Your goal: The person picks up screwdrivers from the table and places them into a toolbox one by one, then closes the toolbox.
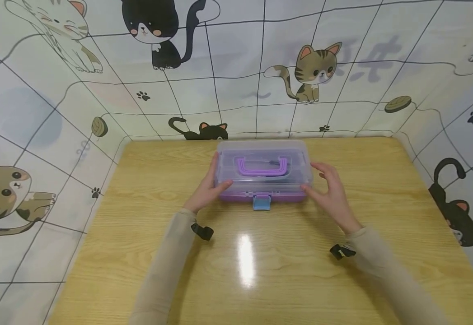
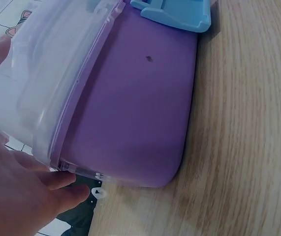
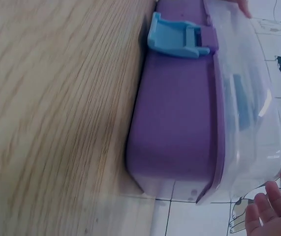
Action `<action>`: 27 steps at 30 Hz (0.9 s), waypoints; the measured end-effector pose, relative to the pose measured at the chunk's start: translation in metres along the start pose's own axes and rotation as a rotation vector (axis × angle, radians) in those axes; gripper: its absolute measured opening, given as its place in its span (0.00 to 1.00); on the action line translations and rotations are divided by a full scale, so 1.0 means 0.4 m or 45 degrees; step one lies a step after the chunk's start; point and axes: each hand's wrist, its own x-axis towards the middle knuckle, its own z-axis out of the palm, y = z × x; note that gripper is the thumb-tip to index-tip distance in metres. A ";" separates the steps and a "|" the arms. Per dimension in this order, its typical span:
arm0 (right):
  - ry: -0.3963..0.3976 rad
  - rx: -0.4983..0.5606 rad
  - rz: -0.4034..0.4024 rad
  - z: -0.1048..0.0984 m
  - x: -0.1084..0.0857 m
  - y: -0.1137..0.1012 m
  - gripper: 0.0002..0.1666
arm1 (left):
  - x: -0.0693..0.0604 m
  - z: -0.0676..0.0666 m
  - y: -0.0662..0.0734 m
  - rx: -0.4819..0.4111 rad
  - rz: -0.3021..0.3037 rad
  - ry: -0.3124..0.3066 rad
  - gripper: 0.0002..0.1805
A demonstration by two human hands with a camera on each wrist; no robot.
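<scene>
A purple storage box with a clear lid stands on the table. On the lid is a purple handle, and a light blue latch juts outward from the front. My left hand is at the box's left end, its thumb over the front of the lid. In the left wrist view, its fingers lie extended beside the lid's rim. At the right end is my right hand, thumb near the front corner and fingers spread beside the lid. What lies inside is blurred through the plastic.
The wood-grain table meets a wall covering printed with cartoon cats at the back and on both sides. A bright reflection shows on the tabletop in front of the box. Dark straps sit at both wrists.
</scene>
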 end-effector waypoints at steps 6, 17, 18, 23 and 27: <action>0.077 0.003 -0.052 0.007 -0.026 -0.019 0.33 | -0.001 0.001 0.007 -0.011 -0.056 -0.017 0.50; 0.112 0.116 -0.192 0.005 -0.062 -0.007 0.17 | 0.008 -0.010 0.021 0.095 -0.079 0.030 0.52; 0.078 0.133 -0.188 0.008 -0.069 -0.003 0.16 | 0.012 -0.011 0.019 0.088 -0.077 0.026 0.52; -0.179 0.154 -0.171 0.038 -0.097 0.040 0.16 | 0.031 -0.018 0.003 0.017 -0.072 -0.003 0.52; -0.406 0.140 -0.100 0.068 -0.104 0.094 0.20 | 0.039 -0.024 -0.006 -0.018 -0.107 -0.032 0.54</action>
